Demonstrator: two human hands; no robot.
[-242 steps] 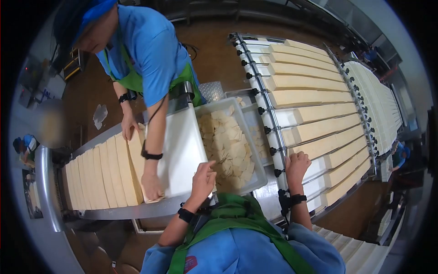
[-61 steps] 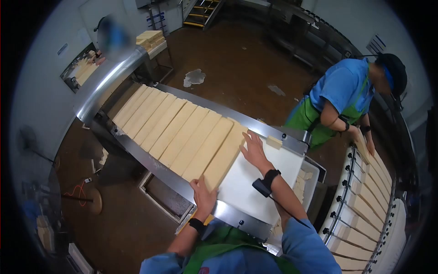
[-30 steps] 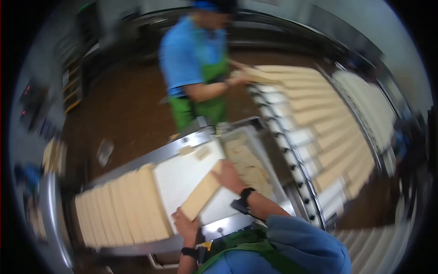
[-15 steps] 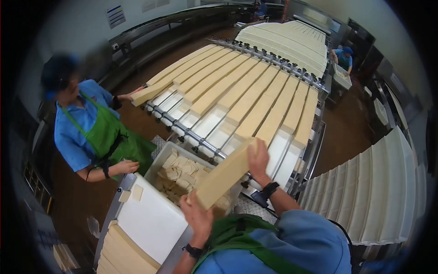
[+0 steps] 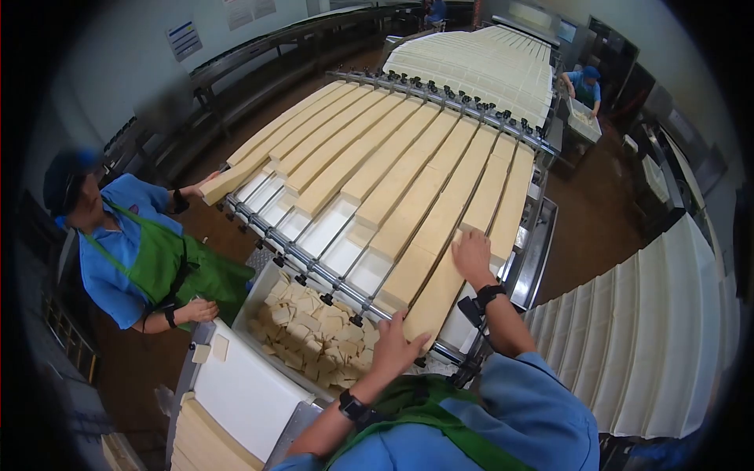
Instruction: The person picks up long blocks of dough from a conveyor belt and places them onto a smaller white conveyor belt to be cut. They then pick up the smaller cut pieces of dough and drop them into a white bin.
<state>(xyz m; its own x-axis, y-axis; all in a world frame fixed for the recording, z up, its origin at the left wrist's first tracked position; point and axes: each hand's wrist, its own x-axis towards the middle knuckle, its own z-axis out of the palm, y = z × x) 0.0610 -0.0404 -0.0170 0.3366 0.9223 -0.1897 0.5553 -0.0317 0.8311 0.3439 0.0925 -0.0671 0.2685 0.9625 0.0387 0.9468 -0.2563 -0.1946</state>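
Note:
A long pale yellow block (image 5: 437, 302), possibly made of stacked thin pieces, lies lengthwise at the near end of the slatted lane table (image 5: 364, 271). My right hand (image 5: 473, 259) grips its far end from above, fingers curled over it. At the near end, by the front rail, my left hand (image 5: 394, 345) holds the block between thumb and fingers. Rows of similar pale blocks (image 5: 400, 161) fill lanes farther up and to the left. Below my left hand stands a bin (image 5: 253, 314) with flat pale scraps (image 5: 310, 330).
At left, a co-worker in a green apron (image 5: 169, 267) has one hand on another block (image 5: 224, 184). A white board (image 5: 243, 392) and more pale blocks (image 5: 208, 439) are at lower left. Ribbed white trays (image 5: 620, 337) stand right. Another person (image 5: 585, 88) works farther back.
The block has moved from tilted above the scrap bin to the right, down into a lane of the table, with both my hands still on it. The view has shifted slightly.

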